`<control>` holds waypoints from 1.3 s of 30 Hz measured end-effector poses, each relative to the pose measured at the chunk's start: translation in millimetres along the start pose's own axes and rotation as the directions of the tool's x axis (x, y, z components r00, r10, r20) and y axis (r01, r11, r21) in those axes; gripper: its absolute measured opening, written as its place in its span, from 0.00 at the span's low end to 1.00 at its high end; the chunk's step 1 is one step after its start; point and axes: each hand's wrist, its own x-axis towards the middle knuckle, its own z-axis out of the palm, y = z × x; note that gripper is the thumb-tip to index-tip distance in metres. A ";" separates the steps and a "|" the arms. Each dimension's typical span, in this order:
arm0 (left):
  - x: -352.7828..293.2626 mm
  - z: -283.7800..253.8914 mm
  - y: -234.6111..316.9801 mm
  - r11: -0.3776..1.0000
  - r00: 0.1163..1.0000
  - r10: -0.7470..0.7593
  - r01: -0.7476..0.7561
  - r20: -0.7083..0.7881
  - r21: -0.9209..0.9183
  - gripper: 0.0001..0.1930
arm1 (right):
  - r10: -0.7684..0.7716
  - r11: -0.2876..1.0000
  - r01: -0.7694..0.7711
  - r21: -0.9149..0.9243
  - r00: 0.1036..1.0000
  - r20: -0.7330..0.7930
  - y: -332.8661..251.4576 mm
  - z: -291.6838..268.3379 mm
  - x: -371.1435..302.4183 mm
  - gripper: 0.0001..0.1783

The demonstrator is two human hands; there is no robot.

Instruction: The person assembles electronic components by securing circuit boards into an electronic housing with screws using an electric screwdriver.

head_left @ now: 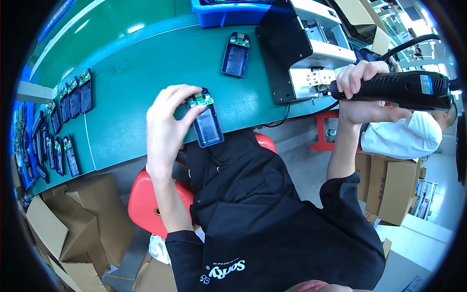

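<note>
My left hand (163, 121) pinches the upper end of a dark plastic housing (209, 130) between thumb and fingers. A small green circuit board (202, 100) sits in that end, and the lower part is a hollow tray shape over the table's front edge. My right hand (359, 80) is wrapped round a black electric screwdriver (413, 90) held nearly level. The screwdriver's tip points left, at the front of a black-and-silver screw feeder (321, 53); whether it touches a screw is too small to tell. A similar housing (236, 56) with a board lies on the table left of the feeder.
Several more housings (73, 100) stand in rows on the left of the green table (131, 97). A blue bin (228, 17) sits at the back. Cardboard boxes (87, 219) and a red stool (155, 204) are below. Another person (401, 136) in white is at the right.
</note>
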 end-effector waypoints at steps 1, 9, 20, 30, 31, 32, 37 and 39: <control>-0.1 3.0 1.0 1.000 1.000 0.016 -0.016 0.014 -0.014 0.13 | 0.012 1.000 -0.013 0.018 1.000 0.007 1.2 -0.1 -0.6 0.55; -2.5 17.8 -0.1 0.993 1.000 0.000 0.003 0.028 -0.122 0.14 | 0.087 0.996 -0.087 0.016 0.996 -0.025 -8.9 0.8 -7.2 0.51; -3.6 27.2 3.7 0.990 0.996 0.013 0.000 0.087 -0.140 0.14 | -0.020 0.999 0.021 0.037 1.000 -0.018 -2.7 2.3 0.7 0.51; -5.9 28.3 3.7 0.991 0.998 0.001 0.009 0.068 -0.133 0.14 | 0.087 0.996 -0.087 -0.010 0.996 0.001 -5.1 -2.5 -23.3 0.51; -6.2 29.2 4.2 0.992 0.998 0.003 0.006 0.070 -0.128 0.14 | 0.140 0.990 -0.140 -0.013 0.990 -0.015 -5.3 -3.1 -26.5 0.51; -6.2 30.1 4.5 0.992 0.997 0.006 0.003 0.073 -0.123 0.14 | 0.142 0.990 -0.142 -0.011 0.990 -0.011 -6.4 -4.9 -24.8 0.51; -5.9 28.1 6.1 0.991 0.997 0.017 -0.007 0.072 -0.132 0.14 | -0.030 0.995 0.026 0.101 0.999 0.037 -29.7 -1.4 -2.0 0.53; -5.7 28.4 6.9 0.991 0.997 0.018 -0.008 0.073 -0.137 0.14 | -0.067 0.995 0.062 0.078 0.996 0.054 -29.4 -0.7 6.9 0.53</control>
